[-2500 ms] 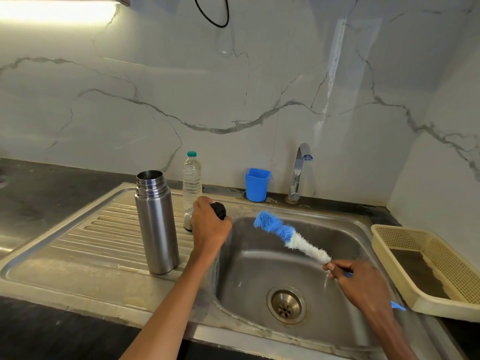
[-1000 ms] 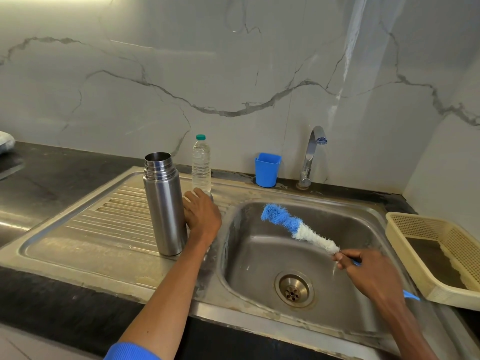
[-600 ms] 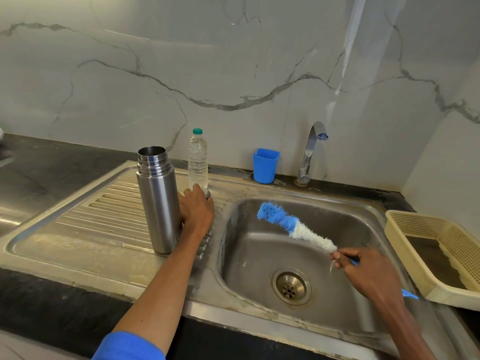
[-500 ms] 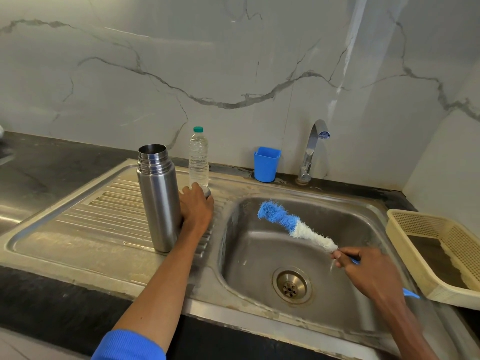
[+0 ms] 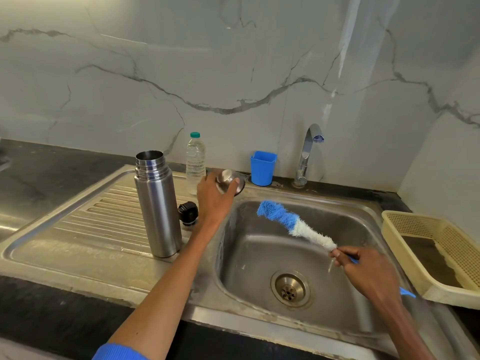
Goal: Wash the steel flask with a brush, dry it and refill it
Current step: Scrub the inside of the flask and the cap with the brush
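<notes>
The left hand (image 5: 213, 197) curls round the steel cup lid (image 5: 226, 181) and should carry it over the sink (image 5: 306, 203) toward the bottle brush (image 5: 293, 224), pinched by the right hand (image 5: 363, 268), while the open flask (image 5: 157, 203) stands upright on the drainboard (image 5: 85, 229).
</notes>
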